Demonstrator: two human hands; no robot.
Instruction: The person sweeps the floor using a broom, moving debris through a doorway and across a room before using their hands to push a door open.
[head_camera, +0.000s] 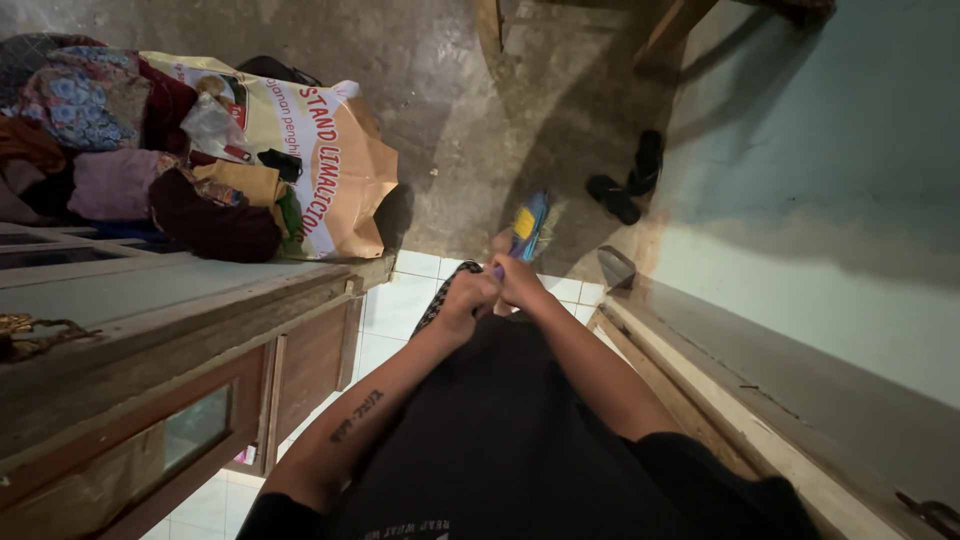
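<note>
The brush (528, 226) is blurred; its handle is hidden inside both hands. Left of the brush, the cabinet (170, 340) and clothes pile (110, 150) are cut off by the frame edge.

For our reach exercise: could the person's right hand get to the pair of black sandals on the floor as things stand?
Probably not: the right hand grips the blue-and-yellow brush along with the left hand, and the sandals lie well beyond it.

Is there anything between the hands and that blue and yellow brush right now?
Nothing visible: both the left hand and the right hand already grip the purple handle end of the blue-and-yellow bristled brush, which points toward the grey concrete floor.
</note>
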